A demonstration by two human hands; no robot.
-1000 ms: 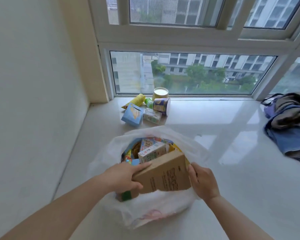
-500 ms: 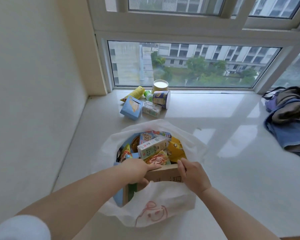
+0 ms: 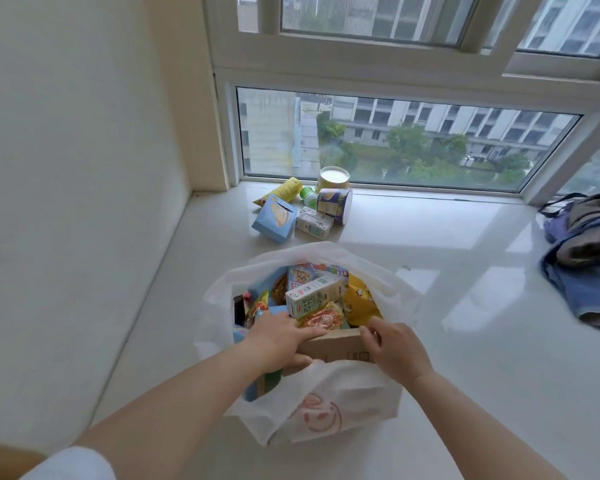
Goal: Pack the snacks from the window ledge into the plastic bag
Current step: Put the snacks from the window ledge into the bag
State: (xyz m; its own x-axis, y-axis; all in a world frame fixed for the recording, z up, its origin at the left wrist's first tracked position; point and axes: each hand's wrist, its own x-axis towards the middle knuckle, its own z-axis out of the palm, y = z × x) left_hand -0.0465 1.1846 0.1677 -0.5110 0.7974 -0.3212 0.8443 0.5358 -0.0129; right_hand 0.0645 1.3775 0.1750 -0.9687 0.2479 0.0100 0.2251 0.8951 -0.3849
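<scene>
Roughly past halfway, judging by the load. Left to right: left hand [image 3: 280,341] at about 7 o'clock of the bag mouth, fingers laid over the top edge of the brown carton [image 3: 336,347], thumb tucked under, so gripping it. The carton sits upright against the near wall of the white plastic bag [image 3: 329,410], mostly sunk inside, top edge level with the rim. Right hand [image 3: 394,351] at 5 o'clock, fingers curled over the carton's right corner, pinching it, maybe some bag film too, hard to tell.

Already in the bag: a white milk carton [image 3: 314,296] lying across the middle, a red-orange packet [image 3: 321,318] just below it, a yellow pouch [image 3: 359,299] at 2 o'clock, more wrappers at 10 o'clock, too jumbled to name.

Left on the window ledge [image 3: 430,230], at 12 o'clock from the bag near the glass: a yellow chip bag [image 3: 280,190], a blue box [image 3: 275,219], a green bottle [image 3: 309,197], a small drink carton [image 3: 314,224], a tub on its side [image 3: 335,205], an upright yellow tub [image 3: 333,180]. Six pieces still unpacked.

Pile of clothes [image 3: 589,261] at 3 o'clock, not part of the job.

Step in hand: seating the carton, probably nearly done.
</scene>
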